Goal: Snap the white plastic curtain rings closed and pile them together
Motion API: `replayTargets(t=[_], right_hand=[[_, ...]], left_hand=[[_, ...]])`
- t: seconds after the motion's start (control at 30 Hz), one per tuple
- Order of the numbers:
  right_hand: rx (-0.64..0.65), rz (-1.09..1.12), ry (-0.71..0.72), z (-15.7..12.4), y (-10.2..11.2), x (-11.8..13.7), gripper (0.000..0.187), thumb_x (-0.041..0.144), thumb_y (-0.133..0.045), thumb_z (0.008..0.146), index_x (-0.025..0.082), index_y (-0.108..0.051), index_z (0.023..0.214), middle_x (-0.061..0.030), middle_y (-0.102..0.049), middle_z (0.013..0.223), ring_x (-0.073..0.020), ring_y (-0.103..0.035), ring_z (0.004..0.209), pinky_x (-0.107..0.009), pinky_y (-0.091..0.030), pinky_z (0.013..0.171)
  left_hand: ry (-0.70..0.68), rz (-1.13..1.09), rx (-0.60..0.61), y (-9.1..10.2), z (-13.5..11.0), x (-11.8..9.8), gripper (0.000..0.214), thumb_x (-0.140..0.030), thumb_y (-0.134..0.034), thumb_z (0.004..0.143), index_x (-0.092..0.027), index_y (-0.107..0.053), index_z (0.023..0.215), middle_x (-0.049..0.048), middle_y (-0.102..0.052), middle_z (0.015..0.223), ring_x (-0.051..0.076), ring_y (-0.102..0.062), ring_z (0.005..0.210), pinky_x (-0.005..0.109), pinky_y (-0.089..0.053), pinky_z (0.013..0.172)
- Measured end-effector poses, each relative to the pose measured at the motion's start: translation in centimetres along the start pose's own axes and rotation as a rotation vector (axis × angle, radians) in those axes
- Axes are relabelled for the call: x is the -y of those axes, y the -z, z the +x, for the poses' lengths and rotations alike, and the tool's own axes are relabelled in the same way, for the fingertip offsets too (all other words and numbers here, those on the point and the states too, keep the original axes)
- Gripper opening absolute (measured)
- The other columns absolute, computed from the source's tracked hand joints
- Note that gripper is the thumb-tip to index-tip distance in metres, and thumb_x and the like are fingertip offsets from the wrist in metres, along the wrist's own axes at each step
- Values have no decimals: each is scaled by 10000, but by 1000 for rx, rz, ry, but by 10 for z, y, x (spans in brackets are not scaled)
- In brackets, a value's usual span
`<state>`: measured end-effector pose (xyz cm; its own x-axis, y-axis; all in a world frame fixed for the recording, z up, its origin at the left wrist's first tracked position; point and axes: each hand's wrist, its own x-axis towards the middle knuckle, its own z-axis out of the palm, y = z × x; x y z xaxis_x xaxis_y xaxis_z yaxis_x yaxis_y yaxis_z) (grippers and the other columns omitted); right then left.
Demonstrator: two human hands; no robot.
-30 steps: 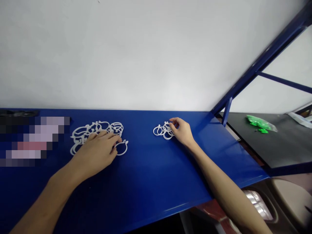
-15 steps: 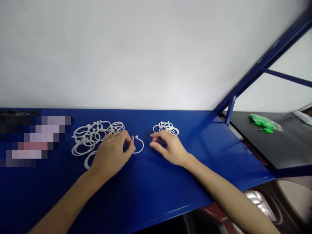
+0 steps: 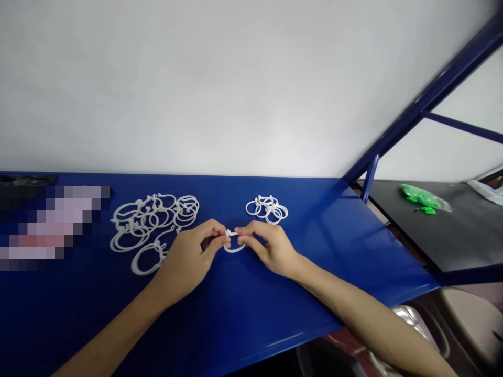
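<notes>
A single white plastic ring [image 3: 234, 246] is held just above the blue table [image 3: 243, 309], between both hands. My left hand [image 3: 188, 259] pinches its left end and my right hand [image 3: 269, 246] pinches its right end, fingers closed. A large heap of open white rings [image 3: 151, 220] lies to the left of my left hand. A small cluster of closed white rings [image 3: 267, 208] lies just beyond my right hand.
A white wall runs behind the table. A blue frame post [image 3: 424, 99] slants up at the right. Beyond it, a dark shelf [image 3: 444, 235] carries a green bag [image 3: 424, 198]. A blurred patch covers the table's left part.
My left hand drew one ring out of the big heap toward the middle. My right hand left the small cluster and came to meet it; both now pinch that ring.
</notes>
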<state>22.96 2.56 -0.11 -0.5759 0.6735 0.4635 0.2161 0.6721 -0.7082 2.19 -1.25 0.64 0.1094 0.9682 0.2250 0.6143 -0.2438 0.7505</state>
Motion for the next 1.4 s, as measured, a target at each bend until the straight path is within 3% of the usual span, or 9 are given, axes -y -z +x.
replayTargets(t=[0.17, 0.33, 0.43, 0.53, 0.67, 0.87, 1.07, 1.2, 1.4], right_hand=[[73, -82, 113, -5, 0, 0, 167, 223, -489, 1034, 169, -646, 1017, -91, -725, 970, -178, -695, 895, -308, -569, 795], [133, -174, 151, -3, 4, 1, 199, 234, -448, 1045, 181, -639, 1055, -87, -715, 954, -184, -669, 855, -332, -570, 774], [27, -229, 123, 3, 10, -3, 181, 237, -483, 1031, 201, -656, 1073, -78, -704, 995, -180, -670, 900, -333, -564, 814], [-175, -336, 36, 10, 23, -16, 182, 251, -533, 1006, 198, -701, 1053, -79, -675, 987, -185, -661, 901, -328, -551, 817], [-328, -448, -174, 15, 47, -44, 203, 274, -576, 967, 179, -727, 1065, -55, -664, 882, -163, -608, 700, -320, -528, 703], [-291, -617, -306, 15, 60, -70, 257, 262, -608, 915, 151, -675, 1137, -71, -710, 910, -234, -616, 838, -429, -495, 869], [-334, -700, -196, 14, 52, -53, 236, 290, -577, 957, 176, -676, 1140, -108, -682, 1011, -280, -558, 958, -452, -488, 886], [-252, -549, -64, 13, 36, -26, 213, 304, -564, 987, 214, -660, 1155, -94, -682, 1032, -261, -577, 981, -447, -488, 922], [41, 51, -138, 5, -1, 3, 274, 346, -596, 981, 212, -588, 1220, -23, -703, 937, -154, -669, 815, -308, -557, 768]], left_hand=[[-184, 99, -117, -9, -6, 6, 163, -218, -495, 921, -229, -587, 787, -34, -660, 739, 130, -624, 673, 255, -473, 671], [-269, 155, -101, -11, -5, 8, 166, -210, -474, 955, -223, -579, 827, -17, -658, 772, 143, -629, 713, 269, -493, 689], [-296, 270, -78, -4, 3, 14, 146, -315, -513, 969, -227, -623, 934, 9, -693, 857, 186, -648, 820, 328, -514, 792], [-233, 504, -165, 10, 13, 28, 229, -357, -494, 974, -197, -651, 1023, 82, -714, 990, 270, -629, 994, 432, -485, 925], [-95, 780, -210, 24, 20, 47, 314, -308, -445, 949, -124, -665, 1078, 186, -682, 1065, 367, -581, 1037, 507, -467, 883], [-64, 816, -159, 24, 15, 51, 231, -291, -493, 920, -175, -663, 1025, 136, -728, 963, 370, -588, 987, 504, -447, 836], [-127, 764, -240, 26, 14, 39, 201, -236, -466, 935, -194, -629, 1045, 108, -732, 887, 338, -600, 931, 481, -437, 819], [-231, 574, -354, 21, 11, 26, 109, -278, -526, 937, -218, -570, 857, 56, -668, 801, 264, -614, 847, 422, -460, 826], [-570, 353, -250, -4, 0, 7, 188, -180, -569, 947, -222, -495, 779, -11, -610, 741, 153, -594, 773, 283, -492, 764]])
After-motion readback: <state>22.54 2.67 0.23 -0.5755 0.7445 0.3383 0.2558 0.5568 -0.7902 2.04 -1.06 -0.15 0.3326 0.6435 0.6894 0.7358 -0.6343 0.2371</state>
